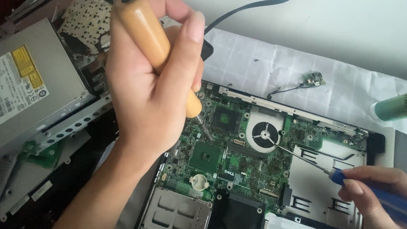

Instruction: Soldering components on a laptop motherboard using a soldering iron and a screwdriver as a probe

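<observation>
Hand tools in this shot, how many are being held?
2. A wooden-handled soldering iron in the left hand, tip on the green board; a blue-handled screwdriver in the right hand, tip at the fan.

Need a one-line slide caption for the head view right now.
Left hand grips a wooden-handled soldering iron over an opened laptop's motherboard; right hand points a blue screwdriver at the fan.

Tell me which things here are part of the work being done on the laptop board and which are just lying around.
In use:
- left hand gripping the wooden-handled soldering iron
- right hand holding the blue-handled screwdriver, tip at the fan
- green circuit board

Lying about:
- silver optical drive
- small loose board with wires
- green tube
- keyboard panel
</observation>
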